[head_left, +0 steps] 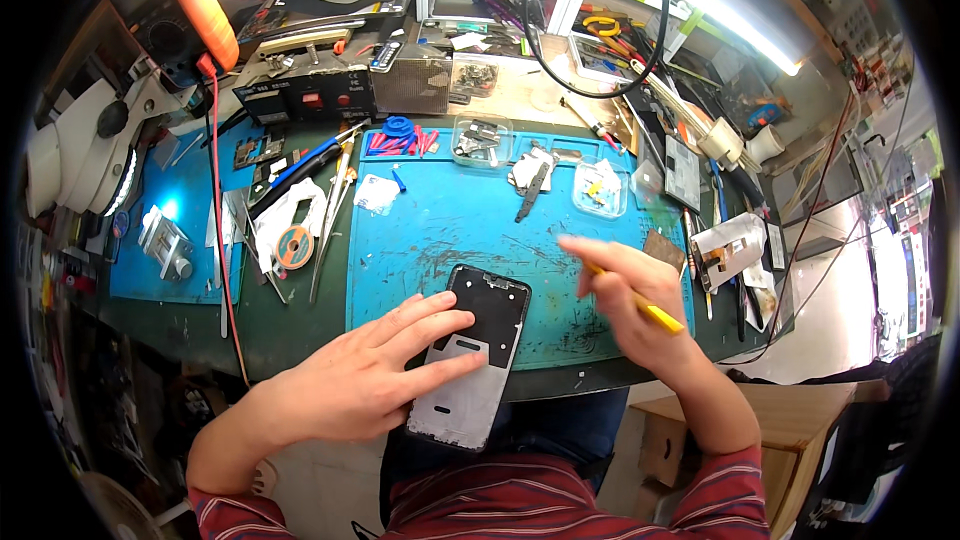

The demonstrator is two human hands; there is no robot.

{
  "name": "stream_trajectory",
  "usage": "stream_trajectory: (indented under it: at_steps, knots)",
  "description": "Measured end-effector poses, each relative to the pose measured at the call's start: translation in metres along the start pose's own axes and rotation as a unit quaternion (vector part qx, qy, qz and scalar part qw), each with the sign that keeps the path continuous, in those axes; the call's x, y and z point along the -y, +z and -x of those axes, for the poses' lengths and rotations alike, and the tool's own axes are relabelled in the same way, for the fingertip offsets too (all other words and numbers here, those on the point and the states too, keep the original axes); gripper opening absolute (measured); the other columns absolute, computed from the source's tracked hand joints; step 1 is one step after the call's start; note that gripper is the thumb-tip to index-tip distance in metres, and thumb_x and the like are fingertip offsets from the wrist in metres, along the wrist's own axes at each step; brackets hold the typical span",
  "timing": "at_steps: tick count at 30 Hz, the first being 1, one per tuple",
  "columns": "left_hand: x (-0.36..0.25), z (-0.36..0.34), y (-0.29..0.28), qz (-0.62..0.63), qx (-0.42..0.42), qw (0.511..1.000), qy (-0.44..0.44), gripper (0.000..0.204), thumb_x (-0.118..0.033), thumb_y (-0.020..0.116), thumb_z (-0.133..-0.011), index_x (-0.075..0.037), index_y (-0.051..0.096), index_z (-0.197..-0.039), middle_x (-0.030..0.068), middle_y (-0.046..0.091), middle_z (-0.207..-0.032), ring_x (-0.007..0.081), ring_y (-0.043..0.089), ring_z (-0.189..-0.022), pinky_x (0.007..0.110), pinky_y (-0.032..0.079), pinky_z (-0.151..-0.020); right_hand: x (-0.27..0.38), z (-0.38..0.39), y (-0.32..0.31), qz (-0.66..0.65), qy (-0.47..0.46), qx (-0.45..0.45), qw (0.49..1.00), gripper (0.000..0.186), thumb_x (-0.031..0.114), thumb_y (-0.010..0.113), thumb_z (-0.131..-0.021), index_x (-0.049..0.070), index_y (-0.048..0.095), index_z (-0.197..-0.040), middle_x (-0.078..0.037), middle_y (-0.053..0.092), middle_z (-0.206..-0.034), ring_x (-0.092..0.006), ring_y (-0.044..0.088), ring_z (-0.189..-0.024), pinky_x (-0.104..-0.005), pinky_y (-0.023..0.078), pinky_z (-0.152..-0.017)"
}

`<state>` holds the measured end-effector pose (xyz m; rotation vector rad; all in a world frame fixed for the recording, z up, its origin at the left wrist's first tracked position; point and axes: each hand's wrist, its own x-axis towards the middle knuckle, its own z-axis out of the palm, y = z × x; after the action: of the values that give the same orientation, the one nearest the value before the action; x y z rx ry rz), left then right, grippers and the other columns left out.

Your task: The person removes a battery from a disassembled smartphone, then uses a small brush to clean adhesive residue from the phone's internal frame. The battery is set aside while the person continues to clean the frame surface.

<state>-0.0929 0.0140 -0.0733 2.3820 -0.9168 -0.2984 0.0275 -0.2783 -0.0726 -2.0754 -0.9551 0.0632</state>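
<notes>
My left hand (375, 370) reaches across a phone frame (460, 395) from its left side, its fingers spread over the face and left edge. The thumb is hidden. The frame is black at its upper end and bare grey metal lower down, with small slots and holes. It lies tilted at the near edge of the blue mat (400, 250), its lower end past the table edge. My right hand (630, 300), raised to the right of the frame, is closed round a slim yellow-handled tool (657, 317). The tool's tip is hidden by the fingers.
Clear plastic boxes (482, 140) of small parts and a black strip (533, 192) lie farther back. Tweezers (335, 205) and a solder spool (294, 247) are at left, near a red cable (222, 220). A black cable loop (600, 92) hangs above. Tools crowd the right.
</notes>
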Motion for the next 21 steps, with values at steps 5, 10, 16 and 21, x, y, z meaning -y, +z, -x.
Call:
stream_trajectory:
  at_steps: [5,10,16,21]
  knots:
    - [-0.009,0.002,-0.015,0.043,-0.038,0.998,0.002,0.07,-0.001,0.072,-0.074,-0.008,0.054,-0.142,0.016,0.049,-0.144,0.0369,0.043,-0.14,0.046,0.042,-0.113,0.019,0.045,-0.012,-0.181,0.076,0.057,0.979,0.038,0.028,0.05,-0.108,0.001,0.076,-0.11,-0.011,0.068,-0.085,-0.0213,0.064,-0.073,-0.0315,0.051,-0.067]
    - [-0.037,-0.011,0.007,0.011,-0.225,0.974,0.029,0.044,-0.025,0.084,-0.078,-0.007,0.069,-0.115,0.0058,0.069,-0.105,0.0247,0.067,-0.092,0.037,0.053,-0.078,0.048,0.061,0.009,-0.314,0.006,0.147,0.938,0.032,0.024,0.059,-0.104,0.001,0.071,-0.123,-0.014,0.067,-0.107,-0.0211,0.065,-0.087,-0.0306,0.052,-0.077]
    - [-0.048,0.02,0.032,0.006,-0.264,0.964,0.01,0.016,-0.02,0.082,-0.081,-0.01,0.072,-0.087,-0.0003,0.067,-0.078,0.0175,0.064,-0.068,0.032,0.046,-0.058,0.06,0.063,0.027,-0.399,-0.001,0.169,0.901,0.034,0.024,0.057,-0.105,0.0,0.069,-0.126,-0.015,0.068,-0.108,-0.0213,0.066,-0.087,-0.0307,0.053,-0.077]
    - [-0.051,0.116,0.016,0.192,-0.093,0.958,-0.193,0.015,-0.017,0.072,-0.089,-0.009,0.072,-0.077,0.003,0.067,-0.071,0.025,0.065,-0.065,0.037,0.048,-0.058,0.041,0.071,0.0,-0.319,0.04,0.055,0.945,0.038,0.029,0.051,-0.107,-0.001,0.072,-0.116,-0.013,0.07,-0.093,-0.0187,0.065,-0.079,-0.0309,0.053,-0.069]
